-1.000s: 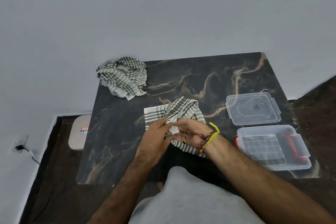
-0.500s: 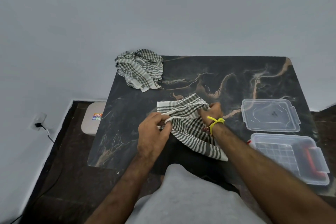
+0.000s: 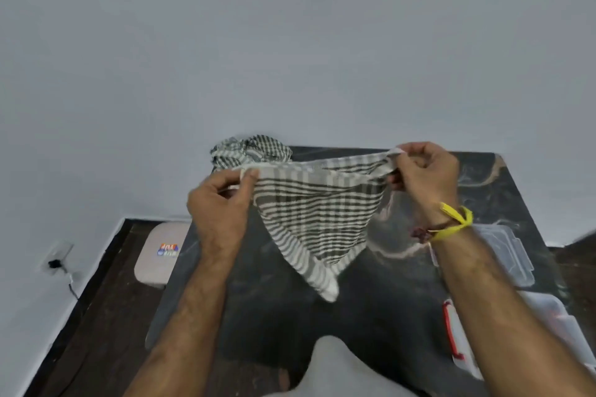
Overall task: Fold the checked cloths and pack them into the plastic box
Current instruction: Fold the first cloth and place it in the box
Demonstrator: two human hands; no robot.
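Head view: two checked cloths, one plastic box, one loose lid, two hands. The left hand [image 3: 219, 206], centre-left of the frame, pinches one upper corner of the held cloth [image 3: 317, 219] between thumb and fingers; the right hand [image 3: 422, 174], centre-right, pinches the opposite corner with curled fingers. The held cloth hangs in the air between them above the dark marbled table [image 3: 503, 184], its top edge stretched, its lower corner drooping to a point mid-frame. It shows grey-green and white checks, rumpled, with a pale border. The second cloth [image 3: 250, 150] lies bunched at the table's far left corner by the wall. The plastic box [image 3: 548, 329] sits at lower right near the table's edge, partly behind the right forearm; the lid [image 3: 509, 251] lies just above it. Bare tabletop lies beneath the held cloth
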